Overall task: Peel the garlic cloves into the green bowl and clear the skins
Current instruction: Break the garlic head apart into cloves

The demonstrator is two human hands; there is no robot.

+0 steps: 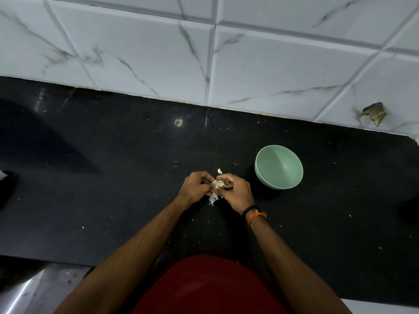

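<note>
Over the middle of the black counter, my left hand and my right hand meet and both pinch a piece of garlic with pale papery skin. Loose white skins lie on the counter just below the hands. A small pale clove or skin piece lies just beyond my fingers. The green bowl stands upright to the right of my right hand; I see nothing inside it.
The black counter runs left to right, speckled with small white flecks. A white tiled wall backs it. A shiny steel surface sits at the lower left. A dark object lies at the left edge.
</note>
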